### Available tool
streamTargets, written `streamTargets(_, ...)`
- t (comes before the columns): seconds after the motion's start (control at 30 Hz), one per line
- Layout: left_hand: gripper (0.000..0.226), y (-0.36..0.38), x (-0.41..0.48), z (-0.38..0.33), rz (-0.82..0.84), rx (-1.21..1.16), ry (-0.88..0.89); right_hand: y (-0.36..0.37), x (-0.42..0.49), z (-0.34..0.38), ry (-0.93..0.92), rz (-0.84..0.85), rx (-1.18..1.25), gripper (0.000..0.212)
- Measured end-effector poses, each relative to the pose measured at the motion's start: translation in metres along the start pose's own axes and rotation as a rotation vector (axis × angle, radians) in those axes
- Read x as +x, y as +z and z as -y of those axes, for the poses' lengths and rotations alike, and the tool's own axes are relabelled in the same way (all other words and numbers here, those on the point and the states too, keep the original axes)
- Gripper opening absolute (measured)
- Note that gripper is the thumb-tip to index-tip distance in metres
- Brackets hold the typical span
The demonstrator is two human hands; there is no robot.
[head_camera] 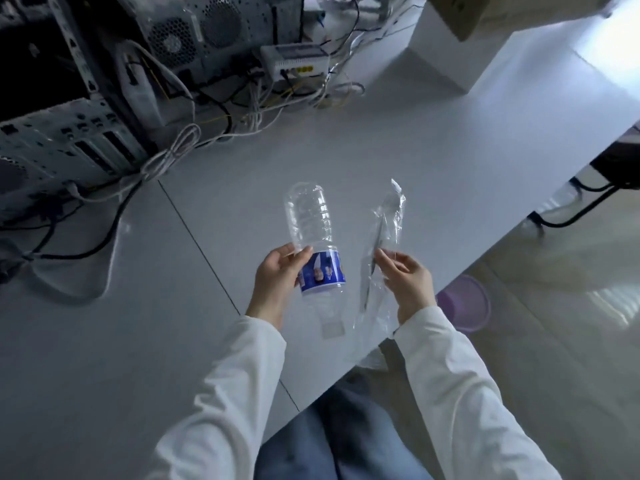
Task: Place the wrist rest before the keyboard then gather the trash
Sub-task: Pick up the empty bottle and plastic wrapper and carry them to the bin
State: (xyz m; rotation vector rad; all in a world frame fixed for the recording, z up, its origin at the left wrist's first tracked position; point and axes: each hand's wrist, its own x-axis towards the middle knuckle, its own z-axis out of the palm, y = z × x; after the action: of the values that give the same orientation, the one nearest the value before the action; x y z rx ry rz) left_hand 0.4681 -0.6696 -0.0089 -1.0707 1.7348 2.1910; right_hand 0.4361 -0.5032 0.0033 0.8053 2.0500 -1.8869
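Holding two pieces of trash above the white desk [433, 161], the person stands at its near edge, white sleeves [235, 386] and blue jeans [349, 441] nearest the camera. Left hand [277, 277]: fingers clamped around the blue label of an empty clear plastic bottle [313, 233], whose capped neck points back toward the person, base away. Right hand [407, 280]: fingertips pinched together on a crumpled transparent plastic wrapper [384, 233], just right of the bottle and not touching it. A purple bin [465, 304] sits on the floor below the desk's edge, right of that hand. Beyond the bottle, tangled cables [214, 123] and computer cases [65, 140] occupy the desk's far left.
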Motion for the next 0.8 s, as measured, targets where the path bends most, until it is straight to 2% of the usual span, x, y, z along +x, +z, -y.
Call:
streamTargets(0.23, 0.052, 0.097, -0.033, 0.014, 0.153, 0.145, 0.008, -0.111, 0.004, -0.009, 0.027, -0.156, 0.145, 0.033)
streamTargets(0.53, 0.05, 0.265, -0.079, 0.082, 0.317, 0.347, -0.05, -0.29, 0.03, -0.044, 0.081, -0.341, 0.301, 0.03)
streamTargets(0.8, 0.038, 0.393, -0.107, 0.142, 0.49, 0.468, -0.114, -0.421, 0.045, -0.089, 0.128, -0.537, 0.362, 0.028)
